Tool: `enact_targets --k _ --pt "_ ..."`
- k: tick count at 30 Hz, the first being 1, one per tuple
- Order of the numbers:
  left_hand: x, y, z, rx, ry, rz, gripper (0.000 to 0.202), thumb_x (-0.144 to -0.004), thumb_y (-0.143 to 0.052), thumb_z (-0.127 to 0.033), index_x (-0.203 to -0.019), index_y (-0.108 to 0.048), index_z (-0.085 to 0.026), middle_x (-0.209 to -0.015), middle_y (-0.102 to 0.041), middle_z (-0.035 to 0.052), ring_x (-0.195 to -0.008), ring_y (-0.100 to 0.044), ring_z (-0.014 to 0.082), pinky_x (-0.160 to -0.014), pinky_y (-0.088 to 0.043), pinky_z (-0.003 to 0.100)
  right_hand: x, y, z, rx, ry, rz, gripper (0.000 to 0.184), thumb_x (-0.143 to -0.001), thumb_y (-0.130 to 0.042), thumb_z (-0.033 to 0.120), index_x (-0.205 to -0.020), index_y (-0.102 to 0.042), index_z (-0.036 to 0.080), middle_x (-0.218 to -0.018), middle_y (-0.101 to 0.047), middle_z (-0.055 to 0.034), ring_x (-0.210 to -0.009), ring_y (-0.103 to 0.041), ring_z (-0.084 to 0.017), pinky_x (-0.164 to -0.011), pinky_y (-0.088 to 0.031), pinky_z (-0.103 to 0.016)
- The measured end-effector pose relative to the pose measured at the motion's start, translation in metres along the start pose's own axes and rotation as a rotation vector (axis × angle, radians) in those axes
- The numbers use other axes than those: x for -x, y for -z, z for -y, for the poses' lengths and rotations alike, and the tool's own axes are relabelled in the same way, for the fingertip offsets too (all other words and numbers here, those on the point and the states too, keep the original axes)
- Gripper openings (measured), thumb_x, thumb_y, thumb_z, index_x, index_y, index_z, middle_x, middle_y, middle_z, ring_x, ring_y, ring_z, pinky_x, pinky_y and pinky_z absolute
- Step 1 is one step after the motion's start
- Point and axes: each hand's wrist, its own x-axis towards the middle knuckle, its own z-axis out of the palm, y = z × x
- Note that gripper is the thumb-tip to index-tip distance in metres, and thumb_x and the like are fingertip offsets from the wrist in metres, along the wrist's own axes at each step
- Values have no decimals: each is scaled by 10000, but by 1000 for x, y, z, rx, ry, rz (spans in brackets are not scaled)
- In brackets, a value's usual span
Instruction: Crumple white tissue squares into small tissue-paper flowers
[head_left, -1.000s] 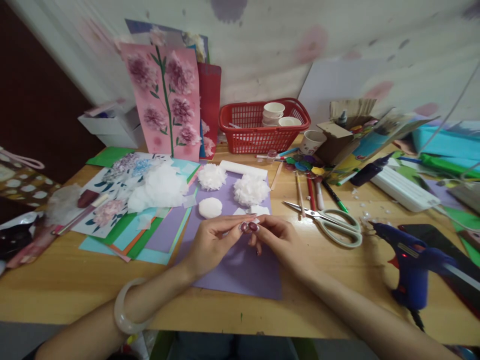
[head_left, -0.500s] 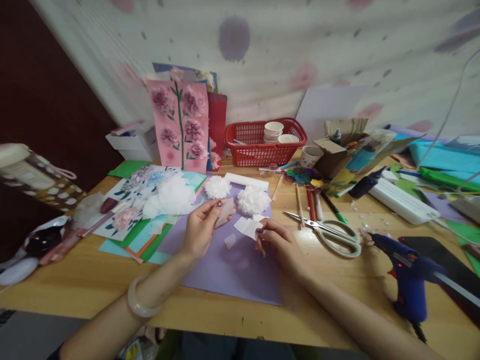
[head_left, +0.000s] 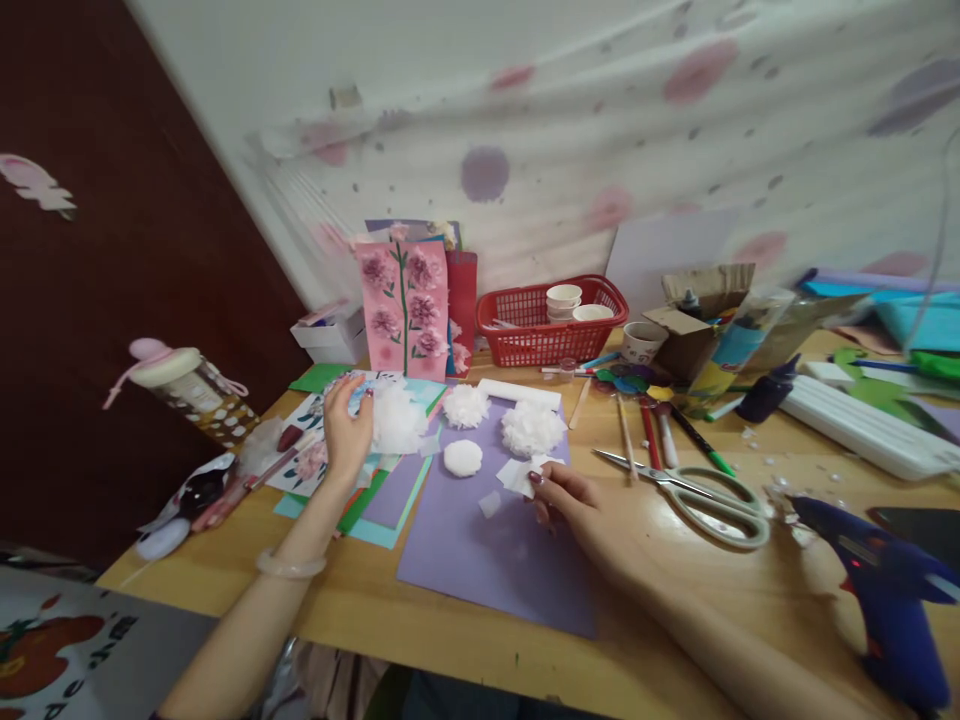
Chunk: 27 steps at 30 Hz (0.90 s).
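My left hand (head_left: 349, 430) is over the left-hand papers, thumb and fingers apart, beside a loose pile of thin white tissue pieces (head_left: 399, 418). No paper shows in its grasp. My right hand (head_left: 566, 497) pinches small white paper pieces (head_left: 517, 476) between thumb and fingers, above a purple sheet (head_left: 495, 575). On that sheet lie a white round disc (head_left: 463, 458), a small translucent scrap (head_left: 490, 504) and two ruffled white paper flowers, the smaller one (head_left: 466, 406) left of the larger one (head_left: 532, 428).
Scissors (head_left: 694, 495) and a blue glue gun (head_left: 870, 590) lie to the right. Behind stand a red basket (head_left: 525, 345) with paper cups and a pink flower picture (head_left: 405, 310). A bottle (head_left: 195, 390) leans at the left.
My left hand has moved left from the purple sheet to the tissue pile and no longer shows the paper piece it held. The white disc now shows. The camera view has shifted.
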Motion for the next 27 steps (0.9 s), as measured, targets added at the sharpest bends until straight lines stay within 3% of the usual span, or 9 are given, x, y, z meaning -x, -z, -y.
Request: enact_targets --k 2,5,6,7,9,15,19,27 --pt "22 -10 -17 -19 -70 103 220 -787 -604 -167 -992 -675 -206 -1182 -628 33 -1258 -456 230 -1115 -305 378 0 -1 0 6 -5 -11 382 -776 -599 534 -641 -527 184 -509 -476 38 -489 -419 -113 -514 -328 -245" --pt "65 -34 -42 -11 -107 417 185 -786 -637 -232 -950 -707 -183 -959 -716 51 -944 -658 216 -912 -506 373 -2 -1 -3 5 5 -28 414 -756 -611 574 -646 -530 183 -505 -467 46 -473 -406 -105 -503 -317 -242" --pt "78 -42 -49 -26 -136 584 205 -782 -653 -253 -969 -703 -184 -972 -719 58 -938 -662 209 -894 -516 359 -2 0 -4 -1 18 -30 418 -751 -615 579 -649 -534 182 -506 -468 47 -470 -407 -103 -503 -318 -241" --pt "88 -49 -54 -32 -161 681 238 -762 -682 -265 -987 -698 -189 -990 -719 62 -954 -660 207 -898 -515 350 -3 0 -5 -10 34 -31 419 -748 -619 581 -655 -545 179 -506 -469 48 -470 -408 -101 -503 -322 -240" --pt "101 -60 -60 -13 -140 780 283 -732 -713 -257 -1009 -687 -200 -1026 -720 64 -971 -664 201 -903 -518 338 -4 1 -6 -26 56 -30 410 -750 -629 570 -670 -576 171 -500 -465 50 -472 -413 -98 -508 -333 -236" --pt "105 -72 -51 202 112 807 294 -719 -699 -175 -1007 -640 -170 -1023 -733 73 -970 -692 205 -893 -539 322 -4 3 -9 -203 19 9 347 -849 -548 481 -798 -679 163 -712 -587 -24 -563 -484 -115 -492 -379 -228" --pt "107 -69 -45 276 252 776 121 -782 -649 -218 -885 -624 -159 -898 -754 75 -866 -720 202 -841 -558 321 -3 1 -11 -184 13 24 328 -842 -564 457 -813 -702 161 -710 -606 -42 -589 -511 -133 -489 -389 -234" --pt "111 -64 -42 409 335 769 108 -764 -687 -183 -737 -584 -164 -925 -761 82 -931 -709 199 -843 -544 267 3 0 -13 -3 34 39 306 -884 -541 438 -819 -668 167 -664 -580 -11 -569 -489 -113 -533 -395 -233"
